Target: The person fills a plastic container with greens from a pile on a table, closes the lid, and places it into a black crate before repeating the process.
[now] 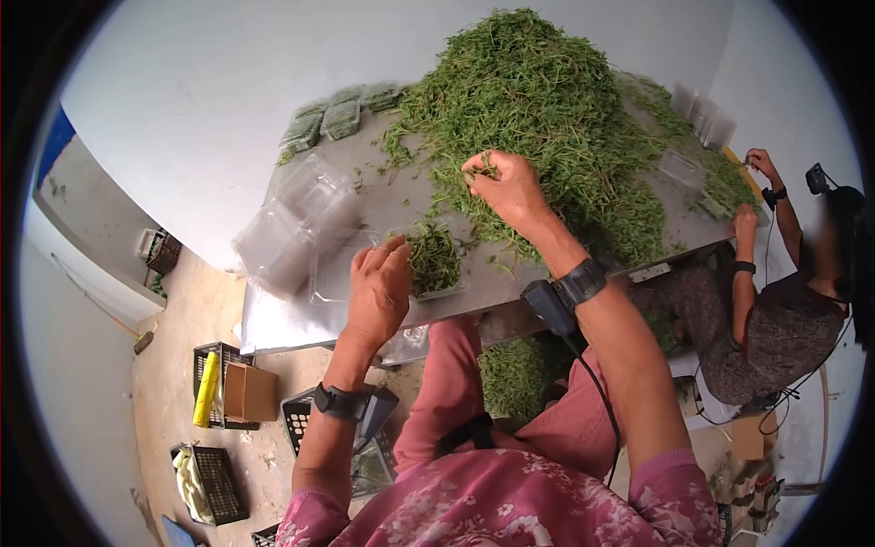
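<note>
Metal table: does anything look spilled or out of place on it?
Yes, mildly: loose sprigs lie scattered on the metal table, between the big green heap and the filled containers. They look stray because they lie outside both. I see no clear damage.

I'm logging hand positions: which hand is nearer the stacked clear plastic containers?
Left. The left hand is right of the stacked containers, not touching; the right hand is farther right, by the large leafy green heap.
</note>
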### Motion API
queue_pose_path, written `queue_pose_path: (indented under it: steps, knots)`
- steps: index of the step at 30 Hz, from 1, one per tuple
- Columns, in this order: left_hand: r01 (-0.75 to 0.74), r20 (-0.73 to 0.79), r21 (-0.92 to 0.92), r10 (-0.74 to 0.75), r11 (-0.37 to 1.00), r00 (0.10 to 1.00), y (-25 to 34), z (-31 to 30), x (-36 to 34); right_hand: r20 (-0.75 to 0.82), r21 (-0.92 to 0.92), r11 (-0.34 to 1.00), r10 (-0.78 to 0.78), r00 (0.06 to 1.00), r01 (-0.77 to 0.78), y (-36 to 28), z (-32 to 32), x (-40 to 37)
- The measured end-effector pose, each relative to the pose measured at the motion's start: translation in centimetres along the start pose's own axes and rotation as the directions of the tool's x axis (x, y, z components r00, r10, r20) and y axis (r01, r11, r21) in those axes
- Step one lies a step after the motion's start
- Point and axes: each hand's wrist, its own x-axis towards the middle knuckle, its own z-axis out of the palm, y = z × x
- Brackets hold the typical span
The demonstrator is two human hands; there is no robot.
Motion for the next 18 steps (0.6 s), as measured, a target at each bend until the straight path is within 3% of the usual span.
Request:
queue_pose_path:
  steps: [3,7,12,18]
  knots:
    - [0.099,-0.140,-0.069,-0.108,0.993,0.984,-0.4,-0.9,-0.3,0.076,-0.087,0.996,-0.004,0.997,0.010,-1.6,1.9,-1.3]
    - [0.190,-0.119,-0.183,-0.214,0.965,0.970,-1.3,-1.3,-0.5,0.160,-0.190,0.977,-0.072,0.985,0.102,-1.8,4.6,-3.9]
    - [0.195,-0.006,-0.120,-0.198,0.973,0.980,-1.6,-0.6,-0.9,0.300,-0.389,0.859,-0.223,0.927,0.333,1.0,5.8,-5.2]
    - [0.210,0.191,-0.008,-0.205,0.978,0.960,-1.3,0.0,-0.5,0.305,-0.431,0.832,-0.230,0.924,0.349,0.3,5.6,-6.0]
